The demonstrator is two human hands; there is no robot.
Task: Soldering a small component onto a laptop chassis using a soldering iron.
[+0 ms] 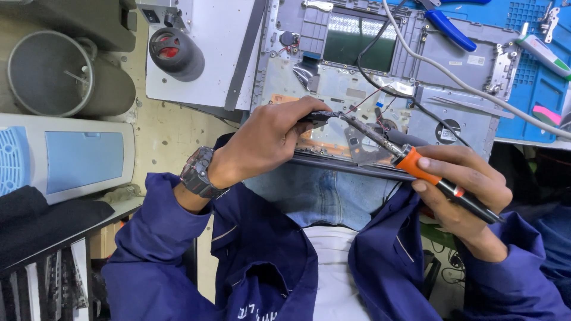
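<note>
My right hand [467,187] grips a soldering iron [443,185] with an orange collar and black handle, its metal tip angled up-left. That tip touches a small black part [319,116] pinched in the fingers of my left hand [267,139], which wears a dark wristwatch [197,173]. Both hands hover over the near edge of an opened grey laptop chassis [476,65], whose inner frame, thin red and black wires and a round black speaker face up. Dark blue jacket sleeves cover both arms.
A white cable [452,80] crosses the chassis. Blue-handled pliers [446,27] and a green-and-white tool [544,53] lie on a blue mat [535,89] at the upper right. A grey cylindrical container [50,74], a white device with a black knob [175,53] and a white-blue unit [65,157] stand left.
</note>
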